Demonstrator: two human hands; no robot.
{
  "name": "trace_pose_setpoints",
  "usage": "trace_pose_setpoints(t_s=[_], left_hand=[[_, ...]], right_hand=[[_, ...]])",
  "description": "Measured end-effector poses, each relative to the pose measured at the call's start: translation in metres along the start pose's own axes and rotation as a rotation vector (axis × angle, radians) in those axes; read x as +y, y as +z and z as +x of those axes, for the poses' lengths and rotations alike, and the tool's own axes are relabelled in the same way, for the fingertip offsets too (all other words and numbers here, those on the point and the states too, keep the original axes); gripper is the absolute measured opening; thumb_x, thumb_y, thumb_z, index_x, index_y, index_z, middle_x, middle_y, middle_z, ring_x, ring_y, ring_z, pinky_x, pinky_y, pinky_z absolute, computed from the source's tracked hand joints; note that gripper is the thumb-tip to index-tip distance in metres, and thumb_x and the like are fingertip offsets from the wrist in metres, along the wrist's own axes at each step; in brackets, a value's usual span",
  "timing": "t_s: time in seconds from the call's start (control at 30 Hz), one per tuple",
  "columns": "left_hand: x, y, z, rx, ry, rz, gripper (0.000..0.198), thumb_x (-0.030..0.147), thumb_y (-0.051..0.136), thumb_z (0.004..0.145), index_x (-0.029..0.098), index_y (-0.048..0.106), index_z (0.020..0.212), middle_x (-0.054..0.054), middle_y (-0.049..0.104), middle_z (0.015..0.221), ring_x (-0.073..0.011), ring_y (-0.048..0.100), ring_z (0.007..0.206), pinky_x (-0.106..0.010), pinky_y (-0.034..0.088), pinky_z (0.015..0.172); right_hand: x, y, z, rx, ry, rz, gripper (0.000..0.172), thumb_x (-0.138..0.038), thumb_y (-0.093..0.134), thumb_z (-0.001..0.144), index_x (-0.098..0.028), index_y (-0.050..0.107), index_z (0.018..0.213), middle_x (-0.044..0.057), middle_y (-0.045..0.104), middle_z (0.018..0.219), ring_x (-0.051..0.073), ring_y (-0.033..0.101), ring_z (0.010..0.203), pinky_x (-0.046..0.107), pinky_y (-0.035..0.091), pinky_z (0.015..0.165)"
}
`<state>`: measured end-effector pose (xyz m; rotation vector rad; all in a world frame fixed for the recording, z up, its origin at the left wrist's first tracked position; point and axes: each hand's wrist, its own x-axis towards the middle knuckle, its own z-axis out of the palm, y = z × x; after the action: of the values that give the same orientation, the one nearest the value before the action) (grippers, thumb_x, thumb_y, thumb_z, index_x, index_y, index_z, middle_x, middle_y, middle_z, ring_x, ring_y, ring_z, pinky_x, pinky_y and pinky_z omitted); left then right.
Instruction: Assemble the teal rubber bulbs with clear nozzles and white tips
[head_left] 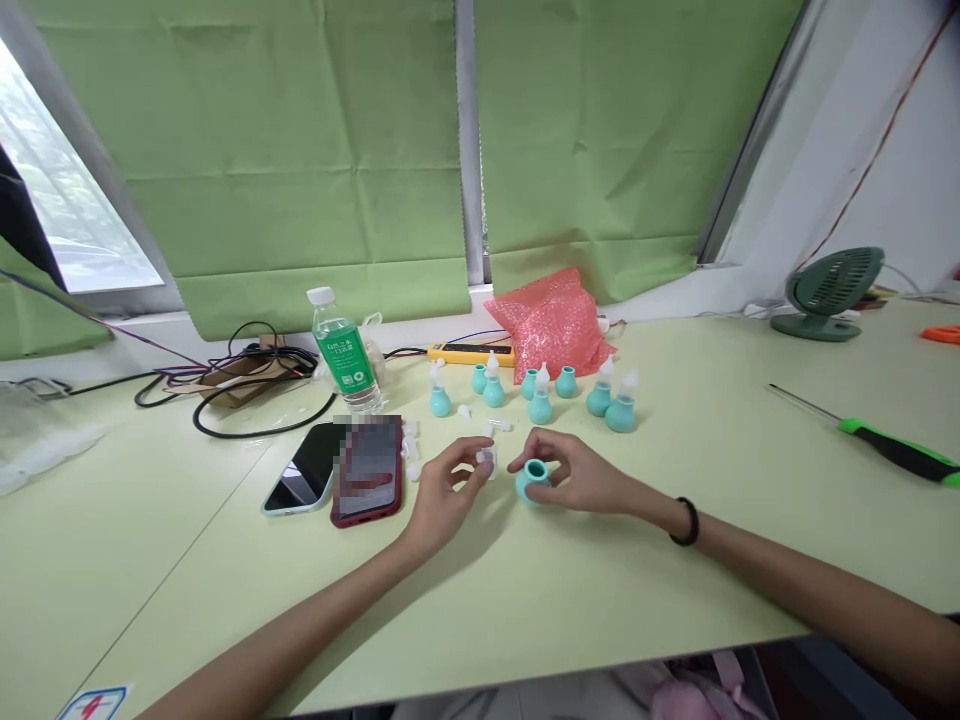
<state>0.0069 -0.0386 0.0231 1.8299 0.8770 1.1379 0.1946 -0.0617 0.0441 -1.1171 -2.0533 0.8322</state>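
Between the thumb and fingers of my left hand is a small translucent white plastic piece. My right hand has its fingers round a turquoise bulb, whose open neck points up. The two hands are close together, with the piece and the bulb apart. Just behind them lie a few loose white plastic pieces. Farther back stand several turquoise bulbs; some, like the one at the left, carry white pointed tips, while others, such as an open bulb, have bare necks.
Left of my hands lie a red-cased phone and a second phone. A water bottle stands behind them, near tangled cables. Pink bubble wrap sits at the back. To the right are a screwdriver and a green fan.
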Motion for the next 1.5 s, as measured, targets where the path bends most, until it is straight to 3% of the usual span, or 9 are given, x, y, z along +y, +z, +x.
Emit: trace_pose_setpoints(t_s=[0.1,0.27,0.4,0.6,0.83,1.0,1.2,1.5], left_hand=[[0.003,0.000,0.002,0.016,-0.059,-0.239,0.021,0.029,0.059,0.067,0.015,0.049,0.080,-0.002,0.056,0.072,-0.0118,0.055,0.065,-0.025,0.047,0.059],[0.004,0.000,0.000,-0.046,-0.234,-0.460,0.040,0.024,0.065,0.060,0.013,0.050,0.095,-0.007,0.062,0.082,-0.0178,0.058,0.077,-0.034,0.047,0.073],[0.002,0.001,-0.001,-0.077,-0.296,-0.450,0.031,0.022,0.067,0.058,0.011,0.056,0.085,-0.007,0.063,0.079,-0.0172,0.058,0.075,-0.032,0.047,0.073],[0.005,0.000,0.000,-0.131,-0.250,-0.368,0.022,0.025,0.065,0.060,0.010,0.056,0.073,-0.002,0.058,0.062,-0.0096,0.052,0.050,-0.023,0.046,0.049],[0.001,-0.002,-0.001,-0.226,-0.320,-0.485,0.024,0.021,0.067,0.059,0.011,0.055,0.077,-0.004,0.062,0.070,-0.0142,0.059,0.063,-0.029,0.047,0.066],[0.002,-0.002,-0.001,-0.243,-0.350,-0.488,0.025,0.020,0.068,0.058,0.010,0.054,0.076,-0.005,0.064,0.068,-0.0161,0.060,0.064,-0.030,0.048,0.066],[0.009,-0.001,0.000,-0.228,-0.297,-0.371,0.027,0.023,0.068,0.057,0.008,0.057,0.077,-0.005,0.062,0.058,-0.0144,0.058,0.053,-0.027,0.048,0.057],[0.009,-0.001,-0.006,-0.224,-0.131,-0.083,0.025,0.024,0.064,0.061,0.010,0.059,0.081,-0.005,0.062,0.067,-0.0139,0.056,0.063,-0.023,0.046,0.059]], right_hand=[[0.005,0.017,-0.001,0.122,-0.034,-0.117,0.011,-0.020,0.050,0.067,-0.018,0.047,0.077,0.001,0.055,0.074,0.012,0.050,0.066,0.022,0.040,0.057],[0.006,0.022,-0.005,0.204,-0.078,-0.269,0.004,-0.021,0.047,0.069,-0.018,0.049,0.071,0.000,0.053,0.065,0.012,0.047,0.058,0.023,0.037,0.056],[0.006,0.025,-0.008,0.207,-0.116,-0.362,0.002,-0.019,0.046,0.068,-0.018,0.048,0.068,0.000,0.052,0.061,0.011,0.046,0.054,0.022,0.034,0.051],[0.013,0.029,-0.010,0.225,-0.164,-0.526,0.005,-0.017,0.046,0.067,-0.017,0.049,0.071,0.001,0.054,0.060,0.011,0.047,0.052,0.021,0.032,0.049],[0.023,0.026,-0.011,0.287,-0.297,-0.728,0.012,-0.013,0.043,0.065,-0.016,0.049,0.075,0.000,0.054,0.064,0.011,0.047,0.053,0.022,0.027,0.046],[0.023,0.026,-0.012,0.295,-0.343,-0.793,0.010,-0.012,0.041,0.067,-0.015,0.048,0.074,0.002,0.053,0.063,0.011,0.046,0.052,0.022,0.027,0.045],[0.022,0.027,-0.012,0.301,-0.336,-0.735,0.010,-0.011,0.041,0.065,-0.015,0.048,0.072,0.002,0.052,0.061,0.011,0.045,0.051,0.022,0.028,0.045],[0.015,0.025,-0.011,0.124,-0.181,-0.365,0.009,-0.008,0.044,0.058,-0.016,0.043,0.061,-0.003,0.045,0.054,0.008,0.039,0.048,0.019,0.028,0.046]])
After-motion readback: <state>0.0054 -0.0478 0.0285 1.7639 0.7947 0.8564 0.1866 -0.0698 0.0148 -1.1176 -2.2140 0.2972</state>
